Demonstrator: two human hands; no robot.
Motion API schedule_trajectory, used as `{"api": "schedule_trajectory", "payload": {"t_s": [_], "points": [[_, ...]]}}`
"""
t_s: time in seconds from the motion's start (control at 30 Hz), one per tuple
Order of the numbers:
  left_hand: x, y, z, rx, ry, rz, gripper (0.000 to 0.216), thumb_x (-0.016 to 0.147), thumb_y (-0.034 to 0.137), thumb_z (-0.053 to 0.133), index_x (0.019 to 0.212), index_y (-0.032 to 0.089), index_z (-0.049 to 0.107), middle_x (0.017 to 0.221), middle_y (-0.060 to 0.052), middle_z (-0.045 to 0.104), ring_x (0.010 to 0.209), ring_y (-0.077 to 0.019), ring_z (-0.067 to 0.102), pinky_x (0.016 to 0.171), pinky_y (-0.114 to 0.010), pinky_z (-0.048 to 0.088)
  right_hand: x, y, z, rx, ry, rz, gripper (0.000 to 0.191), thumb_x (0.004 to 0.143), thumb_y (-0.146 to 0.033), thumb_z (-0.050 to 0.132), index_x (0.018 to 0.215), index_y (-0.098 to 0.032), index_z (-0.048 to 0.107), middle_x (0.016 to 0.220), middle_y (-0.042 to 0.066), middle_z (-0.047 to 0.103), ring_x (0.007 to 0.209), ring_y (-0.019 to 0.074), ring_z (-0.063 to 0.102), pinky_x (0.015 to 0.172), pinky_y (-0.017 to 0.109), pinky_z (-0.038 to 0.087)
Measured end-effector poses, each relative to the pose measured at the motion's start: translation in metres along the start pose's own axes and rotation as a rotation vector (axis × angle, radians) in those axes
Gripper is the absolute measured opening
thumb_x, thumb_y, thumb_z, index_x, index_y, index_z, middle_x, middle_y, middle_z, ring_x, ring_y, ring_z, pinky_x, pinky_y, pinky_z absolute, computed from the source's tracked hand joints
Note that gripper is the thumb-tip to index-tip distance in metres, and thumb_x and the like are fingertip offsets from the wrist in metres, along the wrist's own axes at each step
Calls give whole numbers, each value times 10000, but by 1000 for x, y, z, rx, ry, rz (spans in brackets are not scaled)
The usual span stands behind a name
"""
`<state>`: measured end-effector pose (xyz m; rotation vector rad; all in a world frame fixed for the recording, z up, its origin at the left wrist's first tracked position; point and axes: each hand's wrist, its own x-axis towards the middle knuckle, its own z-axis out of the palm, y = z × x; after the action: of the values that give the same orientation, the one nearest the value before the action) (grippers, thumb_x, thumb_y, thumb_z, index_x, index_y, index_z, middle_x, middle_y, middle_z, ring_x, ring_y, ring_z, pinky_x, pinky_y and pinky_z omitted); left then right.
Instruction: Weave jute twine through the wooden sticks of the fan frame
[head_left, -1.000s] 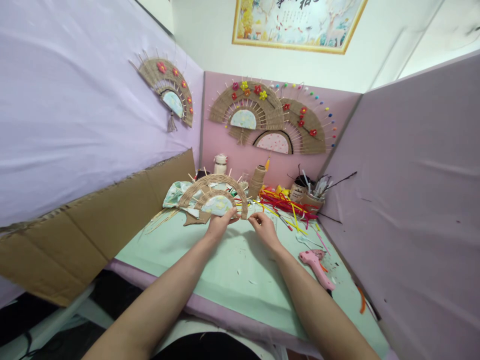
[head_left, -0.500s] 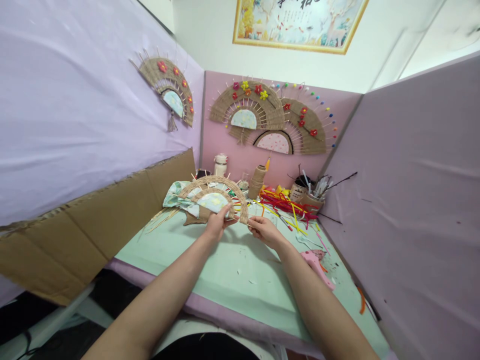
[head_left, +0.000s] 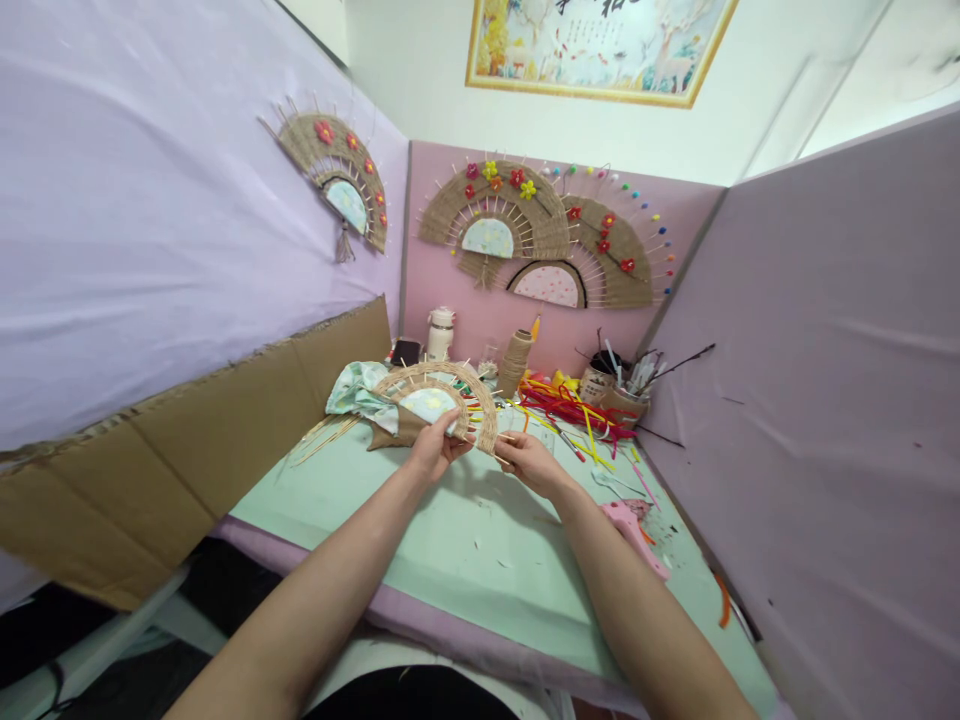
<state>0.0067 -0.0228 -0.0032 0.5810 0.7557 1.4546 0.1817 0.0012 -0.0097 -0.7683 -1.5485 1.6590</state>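
A half-made woven fan (head_left: pixel 459 392) of jute twine and thin sticks, with a pale patterned paper centre, is held tilted above the green table mat (head_left: pixel 480 540). My left hand (head_left: pixel 433 447) is closed on the fan's base near its centre. My right hand (head_left: pixel 529 462) pinches the fan's lower right end, where the twine band and a stick stop. Under and behind the fan lie a patterned cloth (head_left: pixel 358 388) and loose sticks (head_left: pixel 324 436).
A pink glue gun (head_left: pixel 634 532) lies right of my right arm. Red and yellow strips (head_left: pixel 577 410), a twine spool (head_left: pixel 516 360), tool cups (head_left: pixel 616 390) and a small white bottle (head_left: pixel 441 332) crowd the back. Cardboard (head_left: pixel 187 440) lines the left. Finished fans (head_left: pixel 525 230) hang on the walls.
The fan has tipped back and lowered, its arc now flatter toward the table. My right hand slid slightly left and down along the fan's right end; my left hand keeps its grip.
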Motion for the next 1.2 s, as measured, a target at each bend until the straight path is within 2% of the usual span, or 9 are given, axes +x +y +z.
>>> {"api": "schedule_trajectory", "payload": {"t_s": [0.23,0.47,0.73,1.2], "points": [[0,-1,1,35,57,28,175,730,286,621,760,117,588,609,-37,640,430,-87,559,454,-197,493,2,6,-3,-92,29,-6,298,658,-436,706,678,-167,580,534,-47,490,462,59,329,481,213,237],[-1,-1,2,55,76,29,183,724,287,622,770,113,591,595,-33,627,413,-85,544,444,-200,480,1,3,-5,-171,14,-26,301,676,-441,686,679,-166,565,537,-48,494,472,61,343,483,212,250],[-1,-1,1,91,93,20,175,725,283,606,759,114,580,569,-20,609,376,-71,507,403,-182,434,-2,-7,-10,-398,57,-65,289,669,-432,671,714,-153,609,604,-5,584,522,85,427,499,221,298],[2,-5,0,223,170,93,230,684,312,635,763,100,597,581,-29,616,392,-82,513,433,-208,453,-4,-9,-12,-388,72,-64,252,684,-383,671,750,-148,606,643,-6,591,522,76,432,488,212,297]]}}
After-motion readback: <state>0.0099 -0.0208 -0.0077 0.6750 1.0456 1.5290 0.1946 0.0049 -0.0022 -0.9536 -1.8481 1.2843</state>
